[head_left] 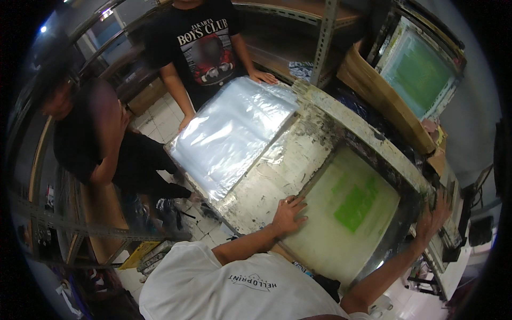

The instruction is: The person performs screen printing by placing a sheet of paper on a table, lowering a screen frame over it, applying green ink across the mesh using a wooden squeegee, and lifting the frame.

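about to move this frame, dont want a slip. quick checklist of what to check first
1. Left hand flat on the printing screen frame, near edge: ok.
2. Right hand gripping the frame's far right side: ok.
3. Green stencil patch on the mesh, nothing lying on it: ok.
4. Stack of clear plastic sheets beside the frame, other person's hand on it: not ok.
5. Frame seated level underneath: cannot tell.

Glossy plastic sheets (234, 130), paint-crusted metal frame (277, 170)
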The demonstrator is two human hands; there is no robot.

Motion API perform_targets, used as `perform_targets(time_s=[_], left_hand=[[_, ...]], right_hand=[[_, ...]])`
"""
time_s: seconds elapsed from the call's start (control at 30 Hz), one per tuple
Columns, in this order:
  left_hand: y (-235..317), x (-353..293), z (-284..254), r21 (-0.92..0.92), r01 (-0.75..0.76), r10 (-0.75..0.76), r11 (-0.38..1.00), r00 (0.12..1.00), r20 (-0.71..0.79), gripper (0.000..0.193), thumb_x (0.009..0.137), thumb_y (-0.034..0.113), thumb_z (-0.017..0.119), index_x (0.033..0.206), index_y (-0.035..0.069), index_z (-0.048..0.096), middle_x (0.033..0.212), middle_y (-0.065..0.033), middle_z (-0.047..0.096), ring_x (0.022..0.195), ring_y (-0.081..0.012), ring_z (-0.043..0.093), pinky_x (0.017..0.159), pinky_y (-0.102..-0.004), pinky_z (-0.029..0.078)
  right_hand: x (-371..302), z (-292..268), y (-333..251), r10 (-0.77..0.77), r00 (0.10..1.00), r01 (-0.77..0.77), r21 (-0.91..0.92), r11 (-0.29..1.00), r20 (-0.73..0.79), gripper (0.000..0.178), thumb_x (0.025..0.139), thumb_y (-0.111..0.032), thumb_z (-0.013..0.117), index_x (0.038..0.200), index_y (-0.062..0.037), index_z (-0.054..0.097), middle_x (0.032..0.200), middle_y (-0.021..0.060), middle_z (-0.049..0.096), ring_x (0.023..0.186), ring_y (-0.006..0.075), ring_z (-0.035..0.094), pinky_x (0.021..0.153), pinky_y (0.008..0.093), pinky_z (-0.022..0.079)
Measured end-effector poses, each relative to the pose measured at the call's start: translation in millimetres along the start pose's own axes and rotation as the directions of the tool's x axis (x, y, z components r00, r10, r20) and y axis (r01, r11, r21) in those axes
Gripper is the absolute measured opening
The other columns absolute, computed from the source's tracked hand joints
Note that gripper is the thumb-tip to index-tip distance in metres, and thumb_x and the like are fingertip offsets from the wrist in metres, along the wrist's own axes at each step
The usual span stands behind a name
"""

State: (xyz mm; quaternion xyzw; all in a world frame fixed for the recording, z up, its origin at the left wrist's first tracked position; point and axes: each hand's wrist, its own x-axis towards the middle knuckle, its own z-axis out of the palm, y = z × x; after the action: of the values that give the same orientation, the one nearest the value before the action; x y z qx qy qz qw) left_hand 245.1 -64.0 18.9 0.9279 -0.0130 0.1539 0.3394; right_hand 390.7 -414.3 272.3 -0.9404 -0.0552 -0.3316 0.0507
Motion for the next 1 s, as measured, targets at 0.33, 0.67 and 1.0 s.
perform_targets(time_s=[0.33,0.67,1.0], left_hand=[[-7.3,36.2,26.0,-0.011,0.023,-0.023,1.0,1.0,0.005,0.045,0.072,0.026,0.076,0.111,0.009,0.062,0.119,-0.012,0.058,0.11,-0.0351,0.05,0.091,-0.0476,0.038],[9.5,45.8,46.1,0.174,-0.045,0.014,0.984,0.984,0.176,0.061,0.08,0.043,0.068,0.129,0.011,0.054,0.129,-0.013,0.045,0.12,-0.0334,0.041,0.094,-0.0501,0.033],[3.5,45.5,47.6,0.15,-0.06,0.043,0.987,0.993,0.113,0.055,0.081,0.044,0.065,0.126,0.013,0.057,0.126,-0.0104,0.046,0.117,-0.0306,0.043,0.092,-0.0484,0.032]], right_hand=[[4.5,3.5,5.0,-0.165,0.977,0.15,-0.114,0.982,-0.134,0.047,0.082,-0.019,0.063,0.128,-0.0081,0.057,0.128,0.0144,0.058,0.122,0.0361,0.047,0.105,0.0459,0.029],[18.0,2.0,14.8,-0.246,0.952,0.246,-0.024,0.969,-0.183,0.041,0.081,-0.02,0.064,0.121,-0.0094,0.062,0.125,0.0174,0.059,0.116,0.0353,0.054,0.102,0.0441,0.035],[25.6,-0.9,3.4,-0.105,0.983,0.124,0.117,0.985,-0.15,0.04,0.082,-0.013,0.06,0.121,-0.0075,0.062,0.122,0.0192,0.061,0.115,0.0342,0.057,0.099,0.0408,0.042]])
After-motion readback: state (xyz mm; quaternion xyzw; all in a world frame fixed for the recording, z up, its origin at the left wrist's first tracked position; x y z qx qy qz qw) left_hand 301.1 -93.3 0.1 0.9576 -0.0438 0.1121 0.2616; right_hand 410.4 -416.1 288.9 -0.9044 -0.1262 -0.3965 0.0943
